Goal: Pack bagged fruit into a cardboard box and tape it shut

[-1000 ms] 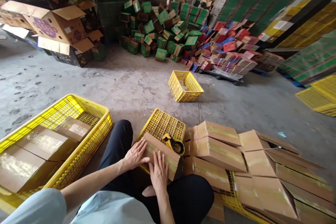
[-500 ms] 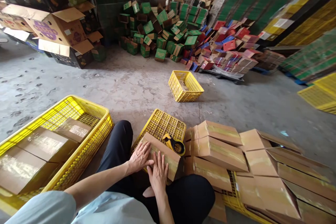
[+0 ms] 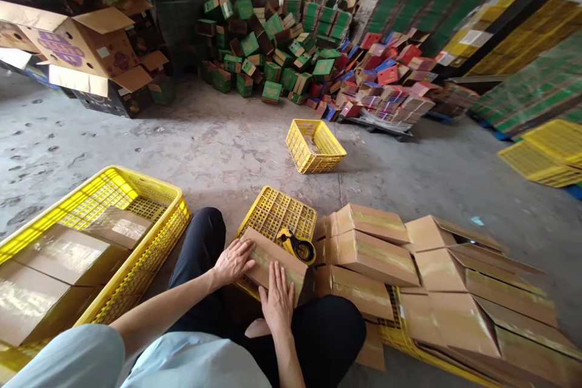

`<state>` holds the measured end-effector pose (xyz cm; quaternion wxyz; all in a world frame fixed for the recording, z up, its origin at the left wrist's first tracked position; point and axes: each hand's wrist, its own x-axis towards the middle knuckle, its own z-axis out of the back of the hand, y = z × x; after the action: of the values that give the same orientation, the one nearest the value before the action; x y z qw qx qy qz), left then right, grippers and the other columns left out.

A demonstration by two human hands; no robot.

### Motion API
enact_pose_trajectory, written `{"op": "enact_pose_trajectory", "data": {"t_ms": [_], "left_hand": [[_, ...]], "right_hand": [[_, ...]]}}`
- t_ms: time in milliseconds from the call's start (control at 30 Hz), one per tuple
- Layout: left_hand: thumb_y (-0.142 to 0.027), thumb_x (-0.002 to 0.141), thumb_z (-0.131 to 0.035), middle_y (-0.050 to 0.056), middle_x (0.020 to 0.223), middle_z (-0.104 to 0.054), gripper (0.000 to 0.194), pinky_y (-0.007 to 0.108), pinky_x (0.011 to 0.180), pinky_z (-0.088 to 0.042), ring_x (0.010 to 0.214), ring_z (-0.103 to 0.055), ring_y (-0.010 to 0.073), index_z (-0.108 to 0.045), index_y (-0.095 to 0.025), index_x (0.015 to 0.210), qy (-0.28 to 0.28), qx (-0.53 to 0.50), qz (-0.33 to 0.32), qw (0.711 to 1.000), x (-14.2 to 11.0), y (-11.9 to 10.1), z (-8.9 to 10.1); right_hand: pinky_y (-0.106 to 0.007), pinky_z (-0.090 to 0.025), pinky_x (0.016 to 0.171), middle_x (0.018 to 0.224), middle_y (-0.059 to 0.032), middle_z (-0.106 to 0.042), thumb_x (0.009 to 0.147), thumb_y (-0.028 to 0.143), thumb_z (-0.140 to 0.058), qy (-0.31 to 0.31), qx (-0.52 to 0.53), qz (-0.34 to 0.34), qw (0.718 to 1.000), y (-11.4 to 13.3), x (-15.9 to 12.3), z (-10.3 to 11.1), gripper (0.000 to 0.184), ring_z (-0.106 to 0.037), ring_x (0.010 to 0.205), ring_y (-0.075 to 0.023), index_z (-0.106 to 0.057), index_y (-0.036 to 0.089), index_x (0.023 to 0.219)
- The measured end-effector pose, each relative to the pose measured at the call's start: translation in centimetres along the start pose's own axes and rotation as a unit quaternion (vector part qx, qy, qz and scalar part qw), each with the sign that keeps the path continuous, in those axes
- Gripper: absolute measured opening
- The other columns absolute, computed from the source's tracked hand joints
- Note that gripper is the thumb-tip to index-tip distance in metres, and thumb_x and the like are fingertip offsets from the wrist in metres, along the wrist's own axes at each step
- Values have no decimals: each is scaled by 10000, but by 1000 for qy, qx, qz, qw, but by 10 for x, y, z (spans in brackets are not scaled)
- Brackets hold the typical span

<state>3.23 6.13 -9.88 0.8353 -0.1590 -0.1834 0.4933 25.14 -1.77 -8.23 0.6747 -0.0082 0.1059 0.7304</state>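
Observation:
A taped cardboard box [image 3: 265,254] lies in front of me on an upturned yellow crate [image 3: 282,209]. My left hand [image 3: 234,262] rests on the box's left end with fingers stretched out. Flat on its near right side lies my right hand [image 3: 278,298], fingers extended and the tips reaching over the tape strip. Neither hand is wrapped round anything. Just beyond the box, a yellow and black tape dispenser [image 3: 297,247] sits on the crate.
To my left stands a long yellow crate [image 3: 175,224] holding several taped boxes [image 3: 75,251]. Flattened and folded cartons [image 3: 382,254] are stacked at the right. A small yellow basket [image 3: 316,160] stands ahead on the concrete floor, with heaps of green boxes [image 3: 273,91] behind.
My hands have slid apart over the box, the left toward its left end and the right slightly rightward. The whole view has shifted a little.

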Motion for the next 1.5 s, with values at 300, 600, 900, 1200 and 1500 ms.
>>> {"op": "enact_pose_trajectory", "data": {"t_ms": [300,600,900,1200,1500], "left_hand": [[-626,1100,-290,160,1656,-481,698,569,1272,-356,1590,-361,352,-478,-198,1619,-40,53,44,997,-15,17,3],[-751,1040,-305,174,1628,-510,825,522,1259,-385,1535,-461,350,-522,-174,1589,-14,18,-17,1000,3,-35,-27],[-748,1028,-377,119,1665,-470,751,528,1288,-337,1548,-444,336,-536,-271,1586,-11,-2,9,1000,5,-15,-13],[-805,986,-362,187,1708,-378,851,606,1269,-320,1586,-347,415,-521,-238,1600,-24,51,29,998,-9,-16,-19],[-826,961,-368,145,1715,-387,874,588,1261,-337,1571,-360,425,-422,-296,1653,1,46,-57,997,-25,-60,-35]], "right_hand": [[-640,-366,1223,1732,-182,-347,1085,587,-309,-27,-5,-77,997,-19,-3,1,757,-333,1605,-391,-354,114,1675],[-610,-355,1248,1714,-119,-411,1061,351,-453,-41,7,-36,998,14,23,-7,594,-326,1600,-437,-463,195,1634],[-624,-352,1243,1749,-91,-337,1108,431,-293,-9,-17,-87,996,-29,14,11,609,-319,1620,-342,-349,238,1682],[-569,-412,1210,1754,-222,-271,1095,537,-355,-47,-9,-106,993,-39,-5,-2,719,-305,1614,-416,-355,108,1671],[-732,-299,1217,1772,-134,-278,1078,513,-474,-8,-24,-79,997,7,-9,-5,635,-262,1616,-469,-350,330,1673]]}}
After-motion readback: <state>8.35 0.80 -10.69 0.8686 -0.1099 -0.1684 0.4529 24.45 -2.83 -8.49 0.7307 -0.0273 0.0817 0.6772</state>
